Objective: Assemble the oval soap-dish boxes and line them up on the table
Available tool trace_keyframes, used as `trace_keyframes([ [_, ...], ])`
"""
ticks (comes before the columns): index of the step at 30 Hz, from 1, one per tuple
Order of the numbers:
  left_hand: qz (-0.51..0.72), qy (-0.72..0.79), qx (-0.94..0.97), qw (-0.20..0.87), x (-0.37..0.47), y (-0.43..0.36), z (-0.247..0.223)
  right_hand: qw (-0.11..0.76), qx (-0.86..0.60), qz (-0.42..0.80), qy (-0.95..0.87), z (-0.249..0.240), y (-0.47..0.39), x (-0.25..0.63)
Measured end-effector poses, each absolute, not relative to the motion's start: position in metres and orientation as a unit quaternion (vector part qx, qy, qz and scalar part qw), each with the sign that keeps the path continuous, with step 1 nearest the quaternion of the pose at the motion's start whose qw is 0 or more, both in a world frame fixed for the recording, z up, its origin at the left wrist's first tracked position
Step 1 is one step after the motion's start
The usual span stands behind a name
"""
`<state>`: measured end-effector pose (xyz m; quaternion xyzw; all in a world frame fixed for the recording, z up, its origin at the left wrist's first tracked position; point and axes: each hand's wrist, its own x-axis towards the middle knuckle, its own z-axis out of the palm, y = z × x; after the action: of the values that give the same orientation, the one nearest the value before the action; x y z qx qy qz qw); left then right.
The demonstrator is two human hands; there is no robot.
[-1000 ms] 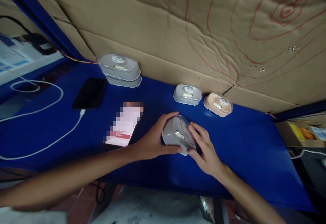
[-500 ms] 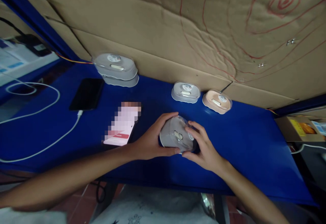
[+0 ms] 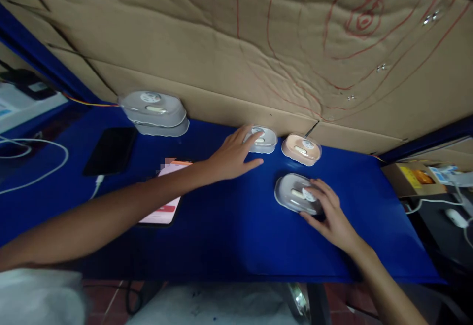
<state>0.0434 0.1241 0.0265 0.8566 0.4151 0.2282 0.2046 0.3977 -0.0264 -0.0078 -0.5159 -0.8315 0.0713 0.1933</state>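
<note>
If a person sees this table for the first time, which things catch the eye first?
Probably the right hand at the front gray case on the blue table, and the left hand at the back gray case by the cardboard wall. The peach case, right of the back gray one, stands out by colour. Red lines curve across the wall's upper right.

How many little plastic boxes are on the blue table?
5, it seems: two in the grey stack, the far grey box by the left hand, the peach box beside that, the near grey box at the right hand. Others may be hidden.
</note>
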Motion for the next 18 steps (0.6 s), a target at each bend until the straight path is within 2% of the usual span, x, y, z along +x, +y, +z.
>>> trace_keyframes([
  [4,0.176,0.446,0.858,0.186,0.038,0.149,0.016,0.164,-0.608,-0.052,-0.775,-0.022,-0.021,0.477],
  [9,0.194,0.435,0.86,0.182,0.01,0.11,0.01,0.198,-0.663,-0.124,-0.711,-0.038,0.004,0.558],
  [13,0.214,0.453,0.846,0.179,-0.002,0.06,0.009,0.201,-0.625,-0.117,-0.745,-0.044,0.034,0.551],
  [18,0.206,0.454,0.846,0.19,0.001,0.029,0.007,0.188,-0.601,-0.099,-0.77,-0.033,0.074,0.493],
])
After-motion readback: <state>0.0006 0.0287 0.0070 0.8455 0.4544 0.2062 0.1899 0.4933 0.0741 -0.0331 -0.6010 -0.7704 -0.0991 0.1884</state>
